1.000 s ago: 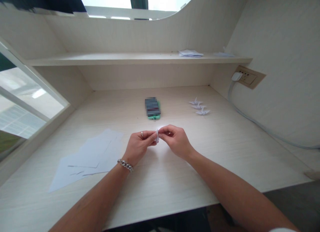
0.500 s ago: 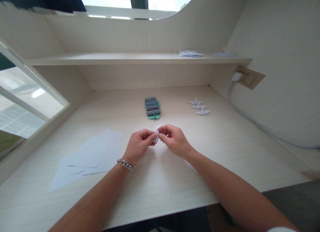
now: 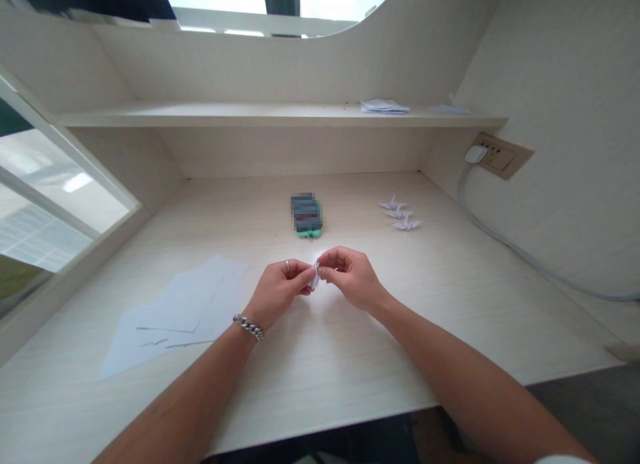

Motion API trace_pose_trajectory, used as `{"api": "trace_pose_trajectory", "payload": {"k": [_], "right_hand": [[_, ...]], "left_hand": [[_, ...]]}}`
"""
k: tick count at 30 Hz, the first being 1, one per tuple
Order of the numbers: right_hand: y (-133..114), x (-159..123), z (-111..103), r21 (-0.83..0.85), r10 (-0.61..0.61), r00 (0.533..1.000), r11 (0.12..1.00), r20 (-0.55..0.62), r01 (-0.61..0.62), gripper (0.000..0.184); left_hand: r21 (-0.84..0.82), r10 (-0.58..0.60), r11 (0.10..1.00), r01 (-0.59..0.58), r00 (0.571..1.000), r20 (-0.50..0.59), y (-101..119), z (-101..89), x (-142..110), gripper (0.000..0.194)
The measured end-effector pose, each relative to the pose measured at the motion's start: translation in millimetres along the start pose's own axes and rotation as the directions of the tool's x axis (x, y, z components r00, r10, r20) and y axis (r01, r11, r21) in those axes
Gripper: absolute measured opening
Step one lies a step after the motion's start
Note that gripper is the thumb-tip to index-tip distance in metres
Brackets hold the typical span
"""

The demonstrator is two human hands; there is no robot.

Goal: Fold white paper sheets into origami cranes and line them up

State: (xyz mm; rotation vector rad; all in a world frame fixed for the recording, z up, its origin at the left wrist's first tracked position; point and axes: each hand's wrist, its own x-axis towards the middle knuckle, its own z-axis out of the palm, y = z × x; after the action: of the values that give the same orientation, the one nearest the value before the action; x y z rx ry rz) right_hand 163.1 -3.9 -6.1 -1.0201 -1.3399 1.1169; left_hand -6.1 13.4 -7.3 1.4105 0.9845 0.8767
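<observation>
A small folded white paper (image 3: 315, 278) is held above the desk between my two hands. My left hand (image 3: 283, 285) pinches its left side between thumb and fingers; a ring and a chain bracelet are on this hand and wrist. On the other side, my right hand (image 3: 350, 275) grips the paper's upper right edge with thumb and forefinger. The fingers cover much of the paper, so its exact shape is hidden. Three folded paper cranes (image 3: 400, 214) stand in a row beyond my right hand.
White paper sheets (image 3: 185, 311) lie on the desk left of my hands. A phone-like object (image 3: 307, 215), blurred, with a green edge, lies ahead. Folded papers (image 3: 384, 107) rest on the shelf (image 3: 225, 115). A grey cable (image 3: 520, 251) runs from the wall socket (image 3: 503, 156).
Both hands keep hold of the folded paper and shift only slightly. The whole view has moved a little; the cranes and sheets stay in place on the desk.
</observation>
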Motion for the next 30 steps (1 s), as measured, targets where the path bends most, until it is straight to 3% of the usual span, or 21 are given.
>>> {"api": "trace_pose_trajectory", "payload": {"k": [7, 15, 30], "right_hand": [[-6, 2, 3, 0.114, 0.068, 0.997, 0.991, -0.032, -0.064, 0.017], [-6, 3, -8, -0.039, 0.062, 0.997, 0.997, 0.051, -0.060, 0.010], [-11, 3, -17, -0.133, 0.136, 0.979, 0.984, 0.154, -0.116, 0.011]], "left_hand": [[-0.025, 0.009, 1.000, -0.010, 0.999, -0.035, 4, 2.9, -2, 0.029], [0.012, -0.003, 1.000, 0.003, 1.000, 0.007, 4, 0.6, -1, 0.027], [0.075, -0.044, 0.996, 0.039, 0.997, 0.060, 4, -1.3, -2, 0.025]]}}
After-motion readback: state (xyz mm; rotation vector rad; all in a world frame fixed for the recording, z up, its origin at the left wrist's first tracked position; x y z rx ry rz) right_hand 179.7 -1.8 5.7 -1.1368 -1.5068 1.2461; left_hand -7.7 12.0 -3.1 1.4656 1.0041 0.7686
